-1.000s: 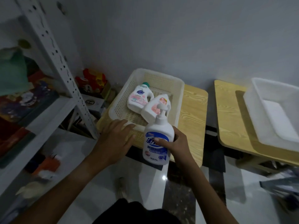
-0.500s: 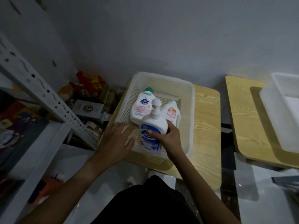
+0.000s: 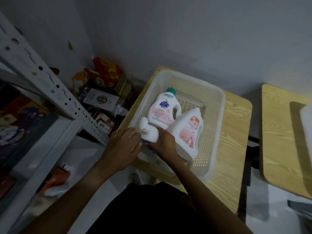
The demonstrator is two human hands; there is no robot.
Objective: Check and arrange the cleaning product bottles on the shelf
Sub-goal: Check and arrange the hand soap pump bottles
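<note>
Both forearms reach forward and down into the near left corner of a white perforated basket [image 3: 217, 115], where the right hand [image 3: 166, 144] curls around the right side of a white pump bottle [image 3: 149, 133], its fingers wrapped onto the body below the pump head. The left hand [image 3: 122, 147] lies against the bottle's left side with its fingers laid along it; whether they curl round it or only press flat cannot be told from here. The bottle stands upright inside the basket, just in front of a white jug with a teal cap [image 3: 163, 109] whose blue label reads "超能" above a pink panel. Beside that lies a second white jug [image 3: 188, 132] with a pink label whose small print is too blurred to read. The basket rests on a light wood-grain table [image 3: 234, 137] against a plain grey wall. A second wooden table [image 3: 283, 132] stands apart to the right. To the left rises a white perforated metal shelf frame [image 3: 50, 85], with red and yellow boxes [image 3: 105, 73] piled on the floor behind it
</note>
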